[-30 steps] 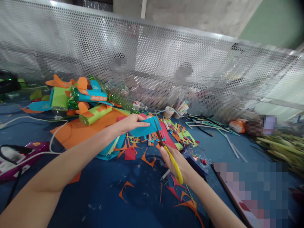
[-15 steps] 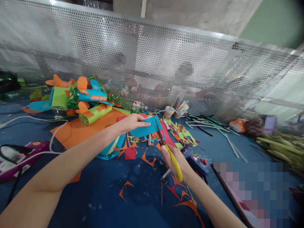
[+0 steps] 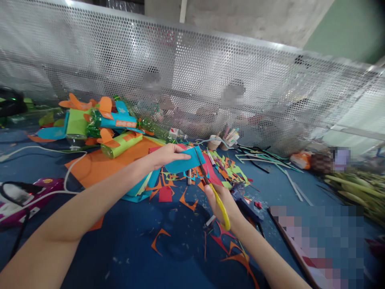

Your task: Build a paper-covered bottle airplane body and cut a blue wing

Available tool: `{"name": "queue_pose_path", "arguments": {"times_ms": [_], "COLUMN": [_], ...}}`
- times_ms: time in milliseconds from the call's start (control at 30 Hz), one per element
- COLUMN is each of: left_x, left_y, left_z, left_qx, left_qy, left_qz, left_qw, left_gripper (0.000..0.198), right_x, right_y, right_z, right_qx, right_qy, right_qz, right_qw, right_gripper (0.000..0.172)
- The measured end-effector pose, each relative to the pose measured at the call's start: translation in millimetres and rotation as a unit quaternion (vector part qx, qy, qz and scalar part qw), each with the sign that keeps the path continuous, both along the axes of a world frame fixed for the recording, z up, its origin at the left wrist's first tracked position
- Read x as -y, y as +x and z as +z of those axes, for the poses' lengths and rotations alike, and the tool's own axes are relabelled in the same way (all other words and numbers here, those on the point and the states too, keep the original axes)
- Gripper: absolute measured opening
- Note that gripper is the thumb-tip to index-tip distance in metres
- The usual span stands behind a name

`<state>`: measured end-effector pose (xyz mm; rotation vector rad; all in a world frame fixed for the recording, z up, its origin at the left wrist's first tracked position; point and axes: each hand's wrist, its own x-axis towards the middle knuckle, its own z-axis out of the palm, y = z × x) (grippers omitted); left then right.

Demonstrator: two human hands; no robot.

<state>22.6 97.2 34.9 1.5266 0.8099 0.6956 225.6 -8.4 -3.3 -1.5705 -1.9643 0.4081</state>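
1. Little has moved since a second ago; only the handle end of my yellow scissors (image 3: 220,201) has shifted slightly up and leftward;
2. My right hand (image 3: 230,202) is closed round that handle, right of centre; the dark blades cross the blue paper (image 3: 180,163) near its right end;
3. My left hand (image 3: 167,155) pinches this paper mid-frame (thumb on top); a red square (image 3: 165,194) lies below it.

Between the forearms (image 3: 104,194), room lay for a hand low over the near table (image 3: 129,241), above flat scraps (image 3: 165,194). Ahead, paper (image 3: 181,165) and scissors (image 3: 220,204) barred the way; farther off stood bottles (image 3: 122,146) at left, cups (image 3: 214,142), and the mesh (image 3: 192,76).
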Motion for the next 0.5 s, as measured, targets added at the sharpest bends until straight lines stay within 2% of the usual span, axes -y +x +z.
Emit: {"name": "queue_pose_path", "arguments": {"times_ms": [500], "left_x": [-3.8], "left_y": [-0.4], "left_z": [-5.0], "left_qx": [-0.015], "left_qy": [0.007], "left_qz": [0.008], "left_qw": [1.000], "left_gripper": [0.031], "right_x": [-3.3], "right_y": [0.0], "right_z": [-1.6], "right_qx": [0.005], "right_qy": [-0.013], "right_qz": [-0.007], "right_qw": [1.000], "right_gripper": [0.051]}}
